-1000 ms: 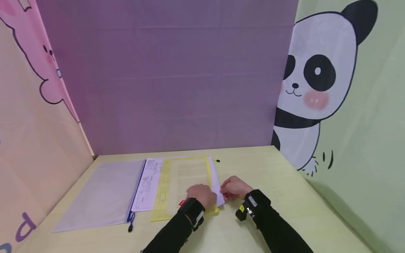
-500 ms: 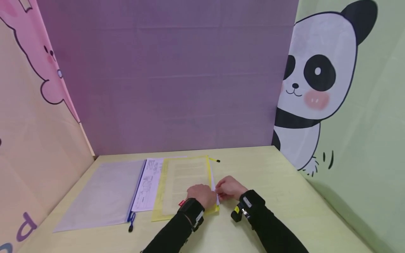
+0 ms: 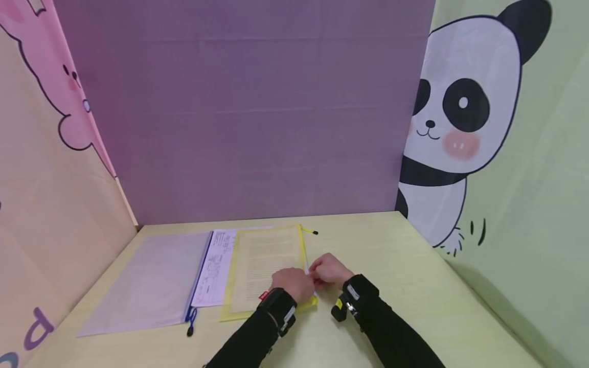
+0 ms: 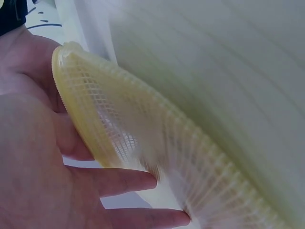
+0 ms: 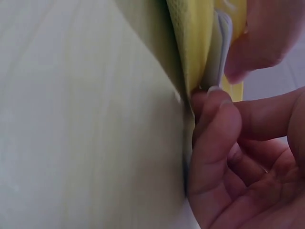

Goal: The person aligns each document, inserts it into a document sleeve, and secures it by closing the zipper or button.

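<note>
A yellow mesh zipper pouch (image 3: 227, 294) lies flat on the table, with printed paper (image 3: 271, 250) showing through its top layer. My left hand (image 3: 293, 283) grips the pouch's open right edge; in the left wrist view the mesh bulges beside its fingers (image 4: 128, 181). Just to the right, my right hand (image 3: 329, 270) pinches the white sheets (image 5: 219, 47) at that opening. Only a thin strip of their edge shows between the yellow layers in the right wrist view. How far the sheets reach inside is hidden.
To the left lies a clear pouch (image 3: 147, 286) with a blue zipper (image 3: 200, 276). A handwritten sheet (image 3: 212, 273) lies between it and the yellow pouch, partly under the latter. A yellow zipper pull (image 3: 310, 231) sticks out at the far right corner. A purple partition (image 3: 248, 112) stands behind the table.
My right hand has moved left toward the pouch, and the white sheets that stuck out at its right edge have slid in, leaving a narrow strip. The left hand stays in place.
</note>
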Available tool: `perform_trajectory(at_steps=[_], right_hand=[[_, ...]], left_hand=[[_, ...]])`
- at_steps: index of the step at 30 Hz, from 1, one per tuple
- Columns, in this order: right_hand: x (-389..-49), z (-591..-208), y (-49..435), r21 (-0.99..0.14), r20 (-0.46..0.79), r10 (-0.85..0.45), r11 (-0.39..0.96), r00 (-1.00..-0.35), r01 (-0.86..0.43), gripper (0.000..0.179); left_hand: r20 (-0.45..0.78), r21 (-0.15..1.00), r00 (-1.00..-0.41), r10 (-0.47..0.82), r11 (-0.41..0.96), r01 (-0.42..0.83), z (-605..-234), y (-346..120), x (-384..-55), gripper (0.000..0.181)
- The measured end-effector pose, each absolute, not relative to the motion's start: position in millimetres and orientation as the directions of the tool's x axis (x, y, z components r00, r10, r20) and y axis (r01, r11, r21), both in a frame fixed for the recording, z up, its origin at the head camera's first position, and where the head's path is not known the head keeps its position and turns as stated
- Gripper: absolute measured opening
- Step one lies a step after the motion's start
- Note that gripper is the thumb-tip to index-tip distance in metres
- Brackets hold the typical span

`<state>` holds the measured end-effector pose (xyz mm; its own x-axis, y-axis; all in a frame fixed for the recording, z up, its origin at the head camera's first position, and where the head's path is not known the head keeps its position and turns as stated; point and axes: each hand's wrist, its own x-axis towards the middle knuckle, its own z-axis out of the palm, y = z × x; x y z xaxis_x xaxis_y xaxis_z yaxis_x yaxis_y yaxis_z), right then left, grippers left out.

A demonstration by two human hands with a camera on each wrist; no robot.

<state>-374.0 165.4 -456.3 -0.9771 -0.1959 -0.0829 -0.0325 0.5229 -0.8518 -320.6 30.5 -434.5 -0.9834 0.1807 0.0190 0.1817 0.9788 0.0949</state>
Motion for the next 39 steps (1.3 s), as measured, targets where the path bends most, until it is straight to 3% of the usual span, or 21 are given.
perform_trajectory(at_steps=[19,23,27,34,39], right_hand=[[-378.5,-452.0,157.1,-0.767,-0.093,-0.230,0.637,-0.969,-0.077,0.022],[-378.2,-452.7,159.3,-0.769,-0.104,-0.269,0.632,-0.957,-0.094,0.018],[-376.7,-449.9,165.3,-0.768,-0.106,-0.284,0.632,-0.953,-0.103,0.013],[-378.4,-439.4,178.3,-0.729,-0.075,-0.194,0.680,-0.978,-0.079,0.008],[-386.9,-437.2,196.8,-0.695,-0.025,-0.121,0.716,-0.992,-0.070,0.008]], left_hand=[[0.031,0.038,-0.969,0.247,0.968,0.248,-436.2,28.5,-323.5,0.039],[0.024,0.034,-0.969,0.247,0.968,0.247,-436.4,28.5,-324.3,0.037],[0.053,0.100,-0.979,0.199,0.974,0.203,-437.4,29.4,-324.1,0.040],[0.004,0.153,-0.993,0.115,0.982,0.114,-435.5,29.5,-318.0,0.039],[-0.049,0.186,-0.987,0.150,0.973,0.139,-439.1,23.7,-316.1,0.040]])
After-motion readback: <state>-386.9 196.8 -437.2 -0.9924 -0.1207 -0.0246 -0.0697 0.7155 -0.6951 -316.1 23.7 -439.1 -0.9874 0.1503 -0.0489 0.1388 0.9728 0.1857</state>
